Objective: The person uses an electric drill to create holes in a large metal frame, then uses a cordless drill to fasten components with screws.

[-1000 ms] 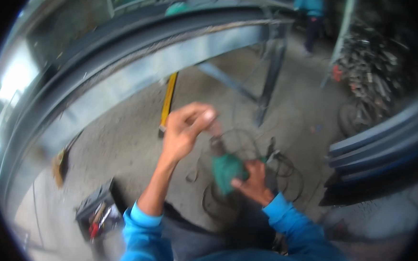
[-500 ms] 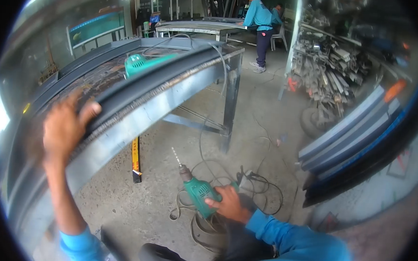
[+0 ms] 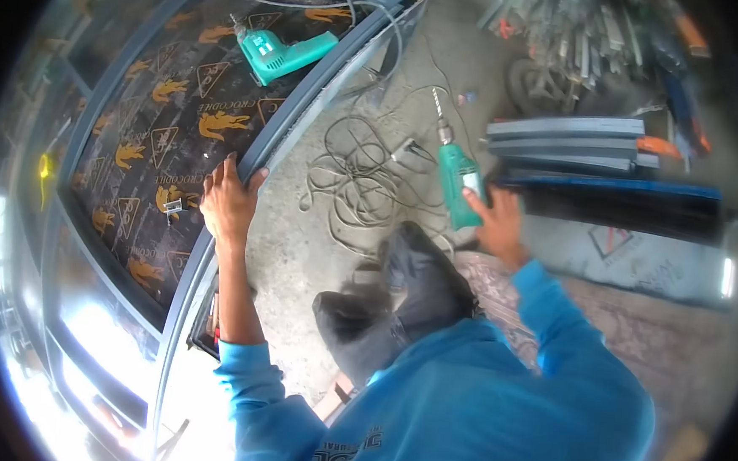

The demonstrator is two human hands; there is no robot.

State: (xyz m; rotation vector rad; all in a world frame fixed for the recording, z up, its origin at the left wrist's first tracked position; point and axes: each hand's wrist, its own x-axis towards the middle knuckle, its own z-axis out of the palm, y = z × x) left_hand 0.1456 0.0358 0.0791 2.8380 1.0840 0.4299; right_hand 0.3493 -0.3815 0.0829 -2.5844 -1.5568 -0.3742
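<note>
My left hand (image 3: 229,201) grips the edge of a grey metal frame (image 3: 296,112) that lies on a workbench. My right hand (image 3: 494,223) holds a green electric drill (image 3: 458,175) by its handle, with the bit pointing away from me, over the concrete floor. A second green drill (image 3: 280,53) lies on the dark board (image 3: 150,145) with yellow crocodile prints that covers the bench, well beyond my left hand. My blue sleeves and dark trouser knee fill the lower middle of the view.
A tangle of cable (image 3: 351,174) lies on the floor between bench and drill. Stacked grey and blue metal profiles (image 3: 585,146) lie to the right, with a heap of metal parts (image 3: 567,27) behind them.
The view has tipped from looking up at the bench to looking down on it. My left hand has shifted along the frame edge. My right hand has raised the drill off the floor cables.
</note>
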